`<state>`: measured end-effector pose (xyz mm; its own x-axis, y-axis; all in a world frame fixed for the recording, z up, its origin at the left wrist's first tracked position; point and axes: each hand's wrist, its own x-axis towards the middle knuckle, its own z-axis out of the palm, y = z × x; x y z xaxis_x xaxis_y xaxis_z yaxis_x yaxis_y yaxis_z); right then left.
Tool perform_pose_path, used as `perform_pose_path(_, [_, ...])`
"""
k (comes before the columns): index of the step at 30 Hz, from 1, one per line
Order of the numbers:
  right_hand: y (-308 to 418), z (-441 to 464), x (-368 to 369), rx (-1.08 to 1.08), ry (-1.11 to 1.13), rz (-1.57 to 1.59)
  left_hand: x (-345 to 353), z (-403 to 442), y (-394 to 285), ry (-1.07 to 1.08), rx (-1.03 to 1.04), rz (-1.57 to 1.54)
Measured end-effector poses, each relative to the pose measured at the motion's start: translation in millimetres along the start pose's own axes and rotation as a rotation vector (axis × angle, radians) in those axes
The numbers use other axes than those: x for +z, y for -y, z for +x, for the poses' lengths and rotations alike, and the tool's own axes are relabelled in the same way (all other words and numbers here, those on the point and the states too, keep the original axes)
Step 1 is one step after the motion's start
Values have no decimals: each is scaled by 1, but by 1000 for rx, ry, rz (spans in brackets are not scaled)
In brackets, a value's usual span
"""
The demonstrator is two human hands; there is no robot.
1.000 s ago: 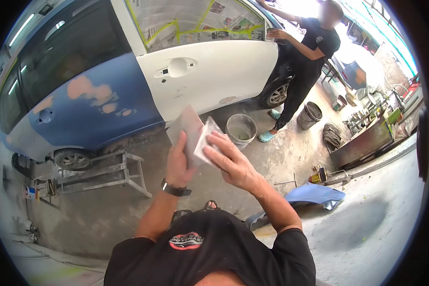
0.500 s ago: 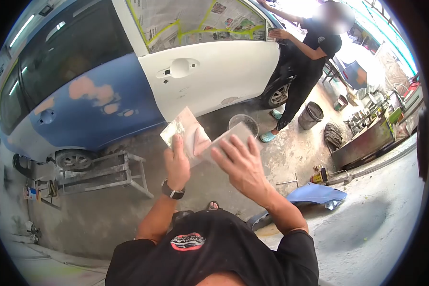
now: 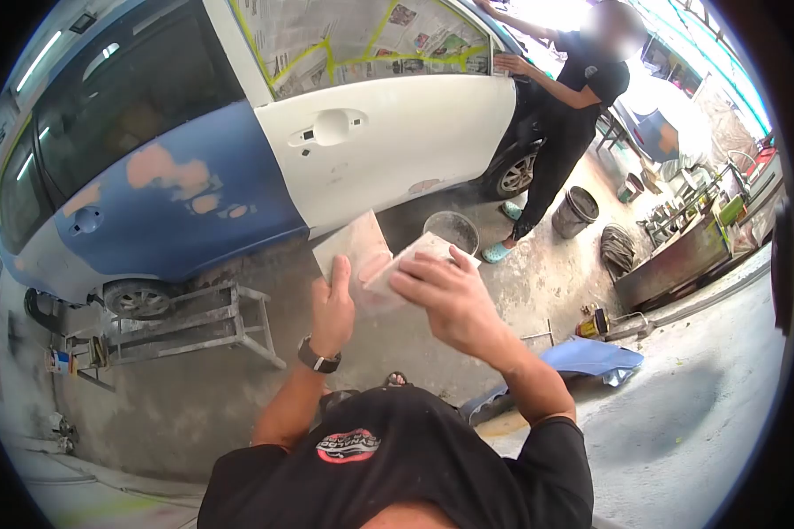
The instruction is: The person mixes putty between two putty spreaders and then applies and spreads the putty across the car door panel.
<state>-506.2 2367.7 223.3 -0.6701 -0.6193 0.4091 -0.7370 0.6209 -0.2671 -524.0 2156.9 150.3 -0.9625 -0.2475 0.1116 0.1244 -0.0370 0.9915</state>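
Note:
My left hand (image 3: 333,310) is closed on a thin, flat pale putty board (image 3: 351,249), thumb laid over its near edge. Pinkish putty (image 3: 376,264) shows on the board's right part. My right hand (image 3: 457,301) grips a second flat, whitish plate, a putty spreader (image 3: 430,245), with its fingers bent across the top face. The spreader's left edge sits at the right side of the putty; whether the two plates touch I cannot tell. Both hands are in front of my body, at a distance from the car door (image 3: 397,141).
A blue and white car (image 3: 194,167) stands ahead, its window covered with taped newspaper (image 3: 370,44). A person (image 3: 582,97) in dark clothes touches its front. Buckets (image 3: 576,212), a metal stand (image 3: 185,322) and a blue panel (image 3: 591,357) are on the floor.
The spreader has tilted and swung in my right hand, whose fingers are now more bent. The board in my left hand has turned slightly and shifted right.

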Motion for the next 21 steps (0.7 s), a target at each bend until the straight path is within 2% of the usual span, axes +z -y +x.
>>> perform_pose_path(1, [-1, 1, 1, 26, -75, 187, 3, -5, 1, -53, -18, -43])
perform_pose_path(3, [-3, 6, 4, 72, -234, 551, -6, -1, 15, 30, -199, -215])
perform_pose_path(5, [-13, 2, 24, 50, -206, 490, -7, 5, 18, 60, -274, -408])
perform_pose_path(7, [-21, -16, 49, 82, -152, 400, 2, 1, 13, 18, -265, -638])
perform_pose_path(8, [-33, -28, 61, 55, -126, 221, 0, 2, 15, 37, -303, -701])
perform_pose_path(10, [-55, -51, 72, 53, -29, 170, -9, 8, 19, 82, -381, -827])
perform_pose_path(11, [-55, -52, 67, 63, 14, 143, -12, 11, 18, 153, -386, -800])
perform_pose_path(12, [-55, -51, 63, 155, -51, 417, -14, 13, 16, 227, -392, -775])
perform_pose_path(13, [-57, -44, 59, 201, -134, 543, -12, 14, 13, 302, -399, -752])
perform_pose_path(14, [-58, -32, 54, 248, -222, 669, 2, 9, -8, 193, -455, -638])
perform_pose_path(15, [-57, -27, 50, 292, -317, 793, 2, 6, 0, 195, -288, -318])
perform_pose_path(16, [-57, -27, 47, 225, -309, 767, -3, 2, 12, 192, -104, -1])
perform_pose_path(18, [-48, -18, 21, 151, -308, 770, -2, 6, 19, 164, 48, 208])
perform_pose_path(20, [-38, -11, -5, 147, -277, 723, 5, 11, 20, 137, -48, -8])
perform_pose_path(21, [-42, -6, -7, 119, -247, 388, 8, 12, 14, 165, -4, 64])
